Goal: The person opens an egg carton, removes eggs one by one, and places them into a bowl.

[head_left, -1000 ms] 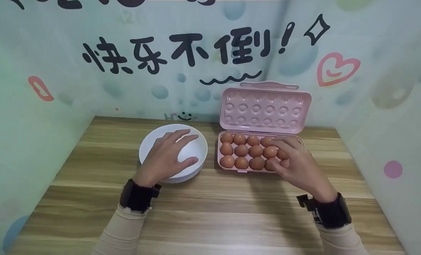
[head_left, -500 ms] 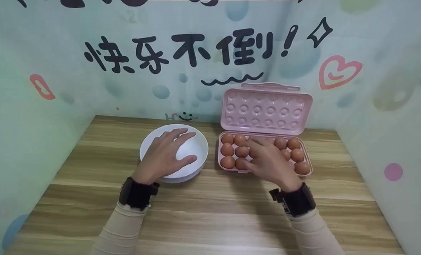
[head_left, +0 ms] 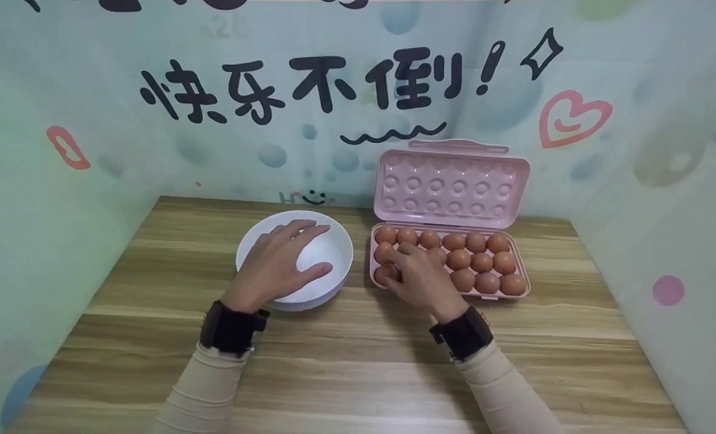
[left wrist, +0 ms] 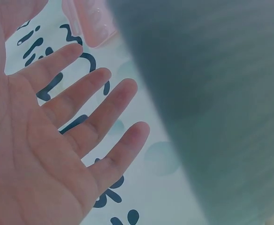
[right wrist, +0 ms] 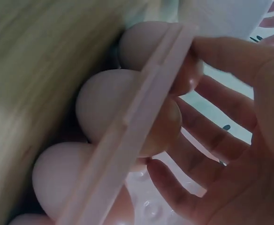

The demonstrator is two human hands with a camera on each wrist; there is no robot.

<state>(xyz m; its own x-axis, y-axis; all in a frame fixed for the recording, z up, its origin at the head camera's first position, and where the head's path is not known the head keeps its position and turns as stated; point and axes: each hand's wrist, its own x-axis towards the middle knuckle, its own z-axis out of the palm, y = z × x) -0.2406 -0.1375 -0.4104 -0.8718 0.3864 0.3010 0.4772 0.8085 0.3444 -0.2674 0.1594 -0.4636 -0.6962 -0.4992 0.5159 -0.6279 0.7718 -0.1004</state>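
A white bowl [head_left: 334, 259] stands on the table at the left. Over its left side my left hand [head_left: 276, 265] is spread, palm down, with nothing held; in the left wrist view the fingers [left wrist: 102, 126] are straight and apart. To the right lies a pink egg carton [head_left: 524, 288], lid [head_left: 451, 187] raised, with rows of brown eggs. My right hand [head_left: 421, 274] reaches to its front left corner, thumb and fingers around the corner egg [head_left: 384, 275], which sits in its place. In the right wrist view the thumb and fingers touch that egg [right wrist: 188, 77].
The wood-grain table [head_left: 346, 367] extends in front of the bowl and carton. A printed cloth backdrop [head_left: 225, 163] hangs behind and at both sides, close behind the raised lid. A large blurred surface [left wrist: 212, 108] fills the right of the left wrist view.
My right hand has moved left across the carton, from its right side to the front left egg. The left hand stays over the bowl.
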